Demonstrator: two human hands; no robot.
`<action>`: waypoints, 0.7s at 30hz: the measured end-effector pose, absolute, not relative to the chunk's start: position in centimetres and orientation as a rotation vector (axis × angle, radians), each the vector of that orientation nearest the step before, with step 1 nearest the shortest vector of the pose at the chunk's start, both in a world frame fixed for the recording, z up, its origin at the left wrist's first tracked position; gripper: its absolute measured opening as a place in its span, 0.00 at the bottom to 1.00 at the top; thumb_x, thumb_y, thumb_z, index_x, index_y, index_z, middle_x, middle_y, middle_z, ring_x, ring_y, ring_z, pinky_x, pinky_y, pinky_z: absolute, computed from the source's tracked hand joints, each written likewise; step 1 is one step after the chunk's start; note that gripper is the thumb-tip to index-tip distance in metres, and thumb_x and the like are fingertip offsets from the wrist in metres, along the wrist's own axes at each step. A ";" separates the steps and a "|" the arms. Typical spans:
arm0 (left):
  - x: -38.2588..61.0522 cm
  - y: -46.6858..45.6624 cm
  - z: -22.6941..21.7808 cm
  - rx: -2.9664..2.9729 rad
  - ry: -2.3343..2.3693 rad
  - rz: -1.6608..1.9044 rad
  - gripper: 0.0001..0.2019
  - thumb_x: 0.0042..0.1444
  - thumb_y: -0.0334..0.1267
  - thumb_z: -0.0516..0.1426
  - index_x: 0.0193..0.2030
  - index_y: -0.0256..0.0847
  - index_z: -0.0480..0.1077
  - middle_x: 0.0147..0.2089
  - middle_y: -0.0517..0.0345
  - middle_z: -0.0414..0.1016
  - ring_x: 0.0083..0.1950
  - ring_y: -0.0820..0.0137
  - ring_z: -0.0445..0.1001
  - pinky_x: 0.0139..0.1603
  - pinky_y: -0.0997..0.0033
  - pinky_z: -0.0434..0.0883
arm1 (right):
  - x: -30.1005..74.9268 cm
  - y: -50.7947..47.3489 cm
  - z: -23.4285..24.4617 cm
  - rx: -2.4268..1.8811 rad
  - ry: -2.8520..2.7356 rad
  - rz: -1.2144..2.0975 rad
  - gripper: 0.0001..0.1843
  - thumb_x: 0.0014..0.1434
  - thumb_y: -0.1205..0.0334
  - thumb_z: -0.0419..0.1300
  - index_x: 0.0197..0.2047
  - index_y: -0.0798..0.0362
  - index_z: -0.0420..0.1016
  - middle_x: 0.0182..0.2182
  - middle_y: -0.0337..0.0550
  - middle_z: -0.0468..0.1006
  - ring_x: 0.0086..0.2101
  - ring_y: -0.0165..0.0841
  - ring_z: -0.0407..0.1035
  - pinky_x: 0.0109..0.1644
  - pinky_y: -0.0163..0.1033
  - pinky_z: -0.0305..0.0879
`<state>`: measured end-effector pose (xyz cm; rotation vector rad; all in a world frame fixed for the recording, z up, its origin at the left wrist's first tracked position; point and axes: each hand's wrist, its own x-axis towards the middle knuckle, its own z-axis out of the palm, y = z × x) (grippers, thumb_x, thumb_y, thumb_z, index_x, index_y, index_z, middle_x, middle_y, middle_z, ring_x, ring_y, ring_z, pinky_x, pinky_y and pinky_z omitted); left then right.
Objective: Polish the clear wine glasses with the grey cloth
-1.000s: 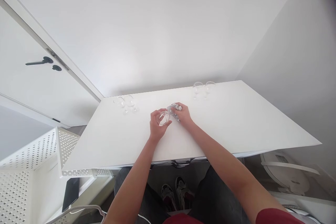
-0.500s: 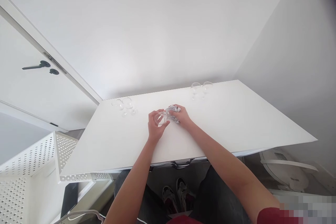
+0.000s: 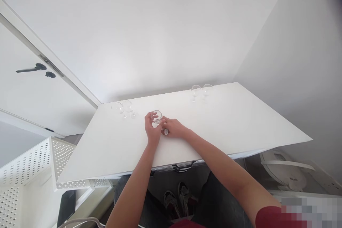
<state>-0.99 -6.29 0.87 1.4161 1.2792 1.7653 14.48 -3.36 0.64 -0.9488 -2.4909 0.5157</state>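
Note:
A clear stemmed glass is tilted over the white table, its rim facing up and away from me. My left hand is closed around its bowl. Just right of the bowl, my right hand is closed at the stem end. A small piece of pale grey cloth shows under its fingers; the rest is covered by the hand. The stem and foot are mostly hidden. Two more stemmed glasses stand to the left of my hands, and another pair of glasses stands at the back right.
The white table meets the wall at its back edge. A white perforated rack stands at the left front, below a door with a black handle. A round white appliance sits under the right side.
The glass has tipped more upright and moved slightly left. My right hand has shifted left and lower, turning over the cloth, which now shows much less. The view has shifted slightly.

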 end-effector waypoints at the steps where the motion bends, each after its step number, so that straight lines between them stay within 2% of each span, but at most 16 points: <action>1: -1.0 -6.2 0.8 1.396 1.296 1.755 0.29 0.53 0.44 0.71 0.60 0.50 0.68 0.59 0.50 0.74 0.55 0.59 0.76 0.52 0.60 0.72 | 14.3 -3.5 0.7 -0.976 -2.549 0.461 0.11 0.64 0.60 0.58 0.47 0.49 0.80 0.56 0.48 0.73 0.37 0.33 0.72 0.36 0.36 0.60; 5: -1.1 -5.9 0.4 1.355 1.292 1.732 0.29 0.52 0.43 0.71 0.60 0.51 0.68 0.58 0.50 0.75 0.52 0.60 0.76 0.52 0.60 0.71 | 13.6 -3.5 0.8 -1.067 -2.665 0.314 0.13 0.61 0.65 0.58 0.45 0.50 0.82 0.54 0.50 0.75 0.46 0.39 0.71 0.36 0.37 0.62; 11: -1.1 -5.5 0.3 1.377 1.291 1.651 0.31 0.55 0.42 0.70 0.64 0.53 0.66 0.61 0.50 0.73 0.55 0.61 0.76 0.54 0.59 0.71 | 13.2 -3.9 1.1 -1.161 -2.692 0.252 0.13 0.60 0.66 0.58 0.44 0.50 0.82 0.57 0.51 0.75 0.47 0.42 0.69 0.39 0.40 0.67; 15: -1.0 -5.6 0.3 1.403 1.300 1.613 0.36 0.56 0.45 0.69 0.69 0.55 0.60 0.68 0.48 0.67 0.62 0.60 0.72 0.59 0.57 0.70 | 14.0 -4.8 1.0 -1.295 -2.636 0.190 0.17 0.60 0.66 0.58 0.52 0.49 0.79 0.59 0.52 0.74 0.50 0.44 0.68 0.42 0.42 0.69; 18: -1.1 -5.6 0.1 1.389 1.329 1.624 0.27 0.62 0.50 0.63 0.65 0.52 0.62 0.67 0.47 0.67 0.60 0.61 0.72 0.56 0.59 0.70 | 16.2 -5.7 0.5 -1.445 -2.570 0.140 0.21 0.62 0.64 0.57 0.58 0.46 0.75 0.63 0.51 0.72 0.51 0.46 0.68 0.43 0.43 0.70; 21: -1.2 -5.5 -0.3 1.329 1.407 1.615 0.16 0.68 0.54 0.56 0.55 0.49 0.66 0.59 0.51 0.70 0.56 0.63 0.72 0.52 0.62 0.68 | 20.1 -6.2 -0.1 -1.660 -2.454 0.119 0.20 0.65 0.62 0.55 0.59 0.44 0.75 0.65 0.49 0.71 0.51 0.45 0.69 0.41 0.43 0.69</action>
